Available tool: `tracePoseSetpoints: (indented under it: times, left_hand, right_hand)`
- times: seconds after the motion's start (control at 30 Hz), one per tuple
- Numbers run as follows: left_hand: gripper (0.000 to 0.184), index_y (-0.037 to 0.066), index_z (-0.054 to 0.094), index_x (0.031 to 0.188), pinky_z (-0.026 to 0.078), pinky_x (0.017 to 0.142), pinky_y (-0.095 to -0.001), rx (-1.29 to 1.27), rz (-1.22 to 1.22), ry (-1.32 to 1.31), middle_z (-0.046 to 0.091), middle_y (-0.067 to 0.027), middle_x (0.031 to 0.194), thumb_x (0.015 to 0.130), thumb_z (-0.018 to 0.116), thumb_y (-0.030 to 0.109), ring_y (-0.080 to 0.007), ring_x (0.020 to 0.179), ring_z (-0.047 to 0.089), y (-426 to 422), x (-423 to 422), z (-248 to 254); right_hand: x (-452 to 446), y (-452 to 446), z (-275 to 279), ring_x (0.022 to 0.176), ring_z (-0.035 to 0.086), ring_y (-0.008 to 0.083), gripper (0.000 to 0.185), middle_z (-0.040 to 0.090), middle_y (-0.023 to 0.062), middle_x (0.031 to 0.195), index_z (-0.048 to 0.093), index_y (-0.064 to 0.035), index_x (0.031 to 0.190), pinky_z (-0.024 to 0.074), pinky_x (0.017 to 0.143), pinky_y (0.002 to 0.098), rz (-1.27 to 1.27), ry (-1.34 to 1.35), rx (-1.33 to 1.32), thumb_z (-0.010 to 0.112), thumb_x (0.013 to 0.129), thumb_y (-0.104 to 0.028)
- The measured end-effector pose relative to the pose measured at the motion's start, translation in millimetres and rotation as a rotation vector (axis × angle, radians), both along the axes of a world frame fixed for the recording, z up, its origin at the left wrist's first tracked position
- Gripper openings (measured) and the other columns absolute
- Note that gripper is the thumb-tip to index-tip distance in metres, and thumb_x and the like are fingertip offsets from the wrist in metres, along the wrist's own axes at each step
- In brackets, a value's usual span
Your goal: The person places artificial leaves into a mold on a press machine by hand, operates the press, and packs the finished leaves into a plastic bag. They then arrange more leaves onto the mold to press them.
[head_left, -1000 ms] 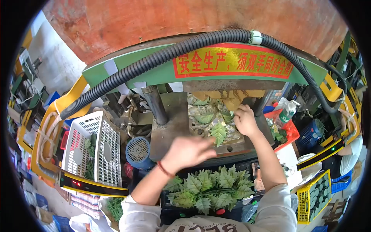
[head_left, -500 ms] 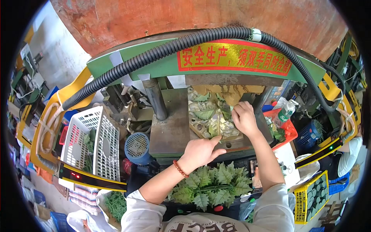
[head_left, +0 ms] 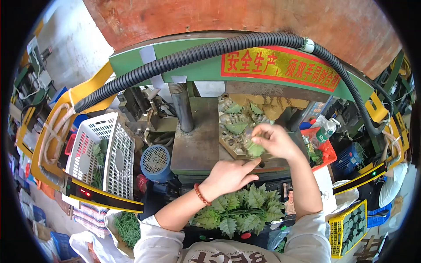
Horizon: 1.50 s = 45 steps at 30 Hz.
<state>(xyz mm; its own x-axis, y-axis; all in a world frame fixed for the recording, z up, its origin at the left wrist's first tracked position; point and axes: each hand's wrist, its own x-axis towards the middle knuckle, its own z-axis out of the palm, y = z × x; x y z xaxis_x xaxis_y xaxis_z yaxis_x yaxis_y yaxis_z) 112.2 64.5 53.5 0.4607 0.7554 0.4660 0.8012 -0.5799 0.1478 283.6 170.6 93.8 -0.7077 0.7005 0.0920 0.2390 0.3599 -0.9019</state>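
My right hand [head_left: 277,141] is pinched on a green leaf [head_left: 254,149], which hangs blurred from its fingertips over the front of the metal mold [head_left: 226,142]. My left hand [head_left: 231,175] is at the press bed's front edge, index finger stretched out and thumb apart, with nothing visible in it. More green leaves [head_left: 237,127] lie on the mold's pale, bumpy surface, partly behind my right hand. Close below both hands sits a bunch of toothed green leaves [head_left: 239,206].
A steel post [head_left: 182,109] rises left of the mold, and a ribbed black hose [head_left: 188,53] arches above. At left stand a white basket [head_left: 120,160] and a blue motor [head_left: 156,163]. A red tray [head_left: 323,149] with a bottle is at right, above a yellow crate [head_left: 351,228].
My right hand has come down and slightly left, lifting a leaf off the mold. My left hand has drawn back slightly from the mold's front. The camera view has shifted a little.
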Motion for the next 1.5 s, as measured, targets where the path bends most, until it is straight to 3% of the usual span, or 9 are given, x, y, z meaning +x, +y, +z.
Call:
tracePoseSetpoints:
  times: [0.5, 0.63, 0.83, 0.97, 1.07, 1.13, 1.23, 1.37, 1.5]
  left_hand:
    - [0.048, 0.014, 0.056, 0.122, 0.043, 0.043, -0.0283, -0.069, 0.305, 0.261, 0.057, -0.0028, 0.061, 0.082, 0.063, 0.039, -0.0166, 0.048, 0.056, -4.0, 18.7, 0.5]
    - [0.049, 0.012, 0.058, 0.121, 0.043, 0.043, -0.0268, -0.064, 0.214, 0.164, 0.058, -0.0036, 0.062, 0.082, 0.063, 0.041, -0.0174, 0.046, 0.055, -1.8, 8.7, -0.8]
    - [0.031, 0.004, 0.067, 0.103, 0.044, 0.048, -0.0250, -0.355, -0.210, -1.103, 0.063, -0.0069, 0.068, 0.086, 0.064, 0.030, -0.0150, 0.046, 0.051, 49.7, 19.3, 39.8]
    - [0.021, 0.001, 0.068, 0.089, 0.043, 0.050, -0.0276, -0.178, -0.360, -1.264, 0.061, -0.0074, 0.065, 0.086, 0.063, 0.021, -0.0145, 0.048, 0.050, 80.1, 30.6, 35.2]
    - [0.021, 0.002, 0.067, 0.083, 0.044, 0.050, -0.0314, -0.243, -0.074, -0.932, 0.061, -0.0100, 0.065, 0.085, 0.061, 0.022, -0.0212, 0.051, 0.052, 86.3, 11.8, 29.2]
    - [0.022, 0.003, 0.066, 0.078, 0.044, 0.051, -0.0351, -0.280, 0.215, -0.597, 0.061, -0.0126, 0.065, 0.084, 0.060, 0.023, -0.0278, 0.054, 0.054, 88.0, -1.6, 30.0]
    - [0.022, 0.002, 0.066, 0.077, 0.044, 0.051, -0.0349, -0.213, 0.282, -0.476, 0.061, -0.0111, 0.063, 0.084, 0.060, 0.022, -0.0268, 0.053, 0.054, 85.4, -5.2, 31.5]
    - [0.022, 0.002, 0.066, 0.077, 0.043, 0.052, -0.0364, -0.128, 0.373, -0.369, 0.063, -0.0092, 0.064, 0.084, 0.060, 0.022, -0.0300, 0.054, 0.054, 72.6, -5.5, 23.9]
    - [0.021, 0.005, 0.064, 0.075, 0.042, 0.051, -0.0314, -0.100, 0.088, -0.592, 0.061, -0.0062, 0.065, 0.085, 0.062, 0.022, -0.0223, 0.053, 0.053, 5.9, -7.9, 37.7]
  right_hand:
    - [30.7, 30.9, -49.9, 0.088, 0.054, 0.0289, 0.021, 0.063, 0.0109, 0.096, 0.062, -0.0019, 0.097, 0.0435, 0.081, 0.0361, -0.565, -0.218, 0.936, 0.059, 0.077, -0.008]
    - [40.2, 54.3, -68.7, 0.091, 0.052, 0.0297, 0.024, 0.062, 0.0112, 0.098, 0.063, -0.0005, 0.097, 0.0414, 0.084, 0.0364, -0.375, -0.291, 0.847, 0.054, 0.077, -0.007]
    - [29.3, 41.1, -54.5, 0.092, 0.053, 0.0257, 0.023, 0.063, 0.0112, 0.097, 0.065, -0.0008, 0.096, 0.0414, 0.083, 0.0330, -0.491, -0.180, 0.855, 0.048, 0.080, -0.005]
    - [23.2, 15.5, -7.4, 0.093, 0.053, 0.0208, 0.023, 0.063, 0.0117, 0.098, 0.065, -0.0004, 0.094, 0.0417, 0.080, 0.0298, -0.564, 0.068, 0.201, 0.044, 0.084, -0.004]
    - [23.1, 60.3, -20.8, 0.098, 0.054, 0.0194, 0.026, 0.060, 0.0131, 0.108, 0.060, -0.0007, 0.107, 0.0433, 0.081, 0.0301, -0.428, 0.249, -0.133, 0.043, 0.087, -0.004]
    - [-0.7, 90.9, -40.9, 0.092, 0.056, 0.0182, 0.020, 0.061, 0.0096, 0.106, 0.060, -0.0070, 0.108, 0.0459, 0.072, 0.0290, -0.263, 1.020, -0.524, 0.053, 0.089, -0.011]
    - [-35.6, 88.5, -17.8, 0.098, 0.056, 0.0210, 0.026, 0.060, 0.0091, 0.111, 0.056, -0.0098, 0.115, 0.0458, 0.081, 0.0362, -0.248, 1.051, -0.350, 0.050, 0.093, -0.023]
    - [-39.7, 108.4, -37.2, 0.106, 0.055, 0.0250, 0.034, 0.055, 0.0104, 0.121, 0.048, -0.0071, 0.126, 0.0463, 0.087, 0.0396, 0.578, 1.488, -0.742, 0.049, 0.095, -0.023]
    - [-25.9, 43.6, -7.5, 0.079, 0.061, 0.0214, 0.017, 0.062, 0.0160, 0.096, 0.058, -0.0035, 0.106, 0.0496, 0.068, 0.0292, -0.314, 1.117, -0.361, 0.053, 0.090, -0.005]
